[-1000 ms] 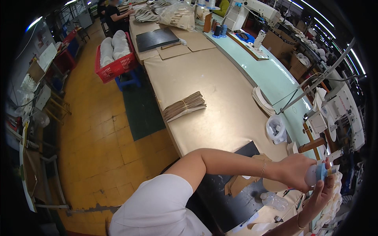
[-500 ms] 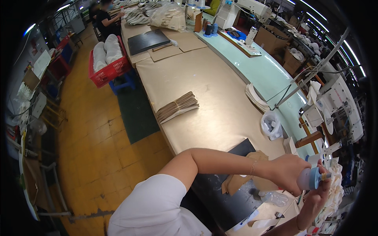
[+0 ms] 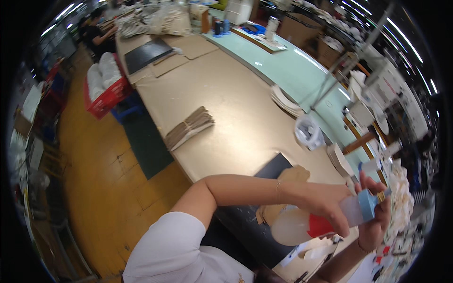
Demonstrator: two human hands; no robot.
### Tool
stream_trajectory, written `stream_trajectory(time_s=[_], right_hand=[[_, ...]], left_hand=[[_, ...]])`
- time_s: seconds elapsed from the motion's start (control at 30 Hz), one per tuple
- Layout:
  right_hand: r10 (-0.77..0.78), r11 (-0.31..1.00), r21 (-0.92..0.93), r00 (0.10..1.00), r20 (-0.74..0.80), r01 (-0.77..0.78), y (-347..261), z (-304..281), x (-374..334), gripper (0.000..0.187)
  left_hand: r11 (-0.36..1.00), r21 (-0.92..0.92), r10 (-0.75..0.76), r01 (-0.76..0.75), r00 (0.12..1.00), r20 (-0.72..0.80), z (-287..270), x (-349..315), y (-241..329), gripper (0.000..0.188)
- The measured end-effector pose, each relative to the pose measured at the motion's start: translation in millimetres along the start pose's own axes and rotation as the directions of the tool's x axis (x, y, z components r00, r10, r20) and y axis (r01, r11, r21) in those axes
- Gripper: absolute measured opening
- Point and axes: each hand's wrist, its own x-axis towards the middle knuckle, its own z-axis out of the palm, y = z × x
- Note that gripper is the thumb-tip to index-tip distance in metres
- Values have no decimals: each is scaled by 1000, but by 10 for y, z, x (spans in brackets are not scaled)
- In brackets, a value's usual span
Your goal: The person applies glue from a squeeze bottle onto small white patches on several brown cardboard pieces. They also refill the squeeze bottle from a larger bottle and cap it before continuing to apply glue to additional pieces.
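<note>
My left hand (image 3: 325,203) is wrapped around a translucent plastic glue-type bottle (image 3: 289,227), its arm reaching across to the right. The bottle has a red label (image 3: 321,226), a light blue cap (image 3: 366,205) and a small yellowish nozzle (image 3: 381,196). It lies tilted in the air, nozzle end to the right. My right hand (image 3: 375,221) closes round the cap end, partly hidden behind it. Beneath the bottle are brown cut pieces (image 3: 295,174) on a black board (image 3: 245,231).
A banded stack of brown pieces (image 3: 189,128) lies on the tan table (image 3: 222,101). To the right are a bag-lined container (image 3: 309,132), stacked pale pieces (image 3: 285,101) and a sewing machine (image 3: 391,89). A red crate (image 3: 106,96) stands left; another person (image 3: 96,35) is farther back.
The bottle has turned so that its body and red label now show left of my left hand. Both hands sit slightly higher in view, and the whole scene has shifted left.
</note>
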Motion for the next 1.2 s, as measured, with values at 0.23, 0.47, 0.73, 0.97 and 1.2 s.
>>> stream_trajectory(time_s=[0.23, 0.47, 0.73, 0.97, 1.2], right_hand=[[62, 998, 22, 997, -37, -61, 73, 131, 121, 52], [175, 985, 10, 984, 24, -175, 56, 126, 143, 71], [212, 964, 150, 975, 73, -221, 64, 165, 157, 65], [196, 949, -216, 967, -161, -229, 130, 233, 82, 61], [203, 932, 272, 966, 159, -241, 2, 200, 96, 73]], left_hand=[[967, 232, -50, 103, 973, -224, 17, -49, 94, 31], [989, -1, -148, 150, 977, -154, -92, -60, -86, 42], [989, -59, -142, 134, 974, -175, -44, -71, -31, 39], [900, 422, 124, 105, 868, -481, -99, 30, -102, 41], [881, -440, -132, 176, 983, 129, 29, -76, -110, 38]])
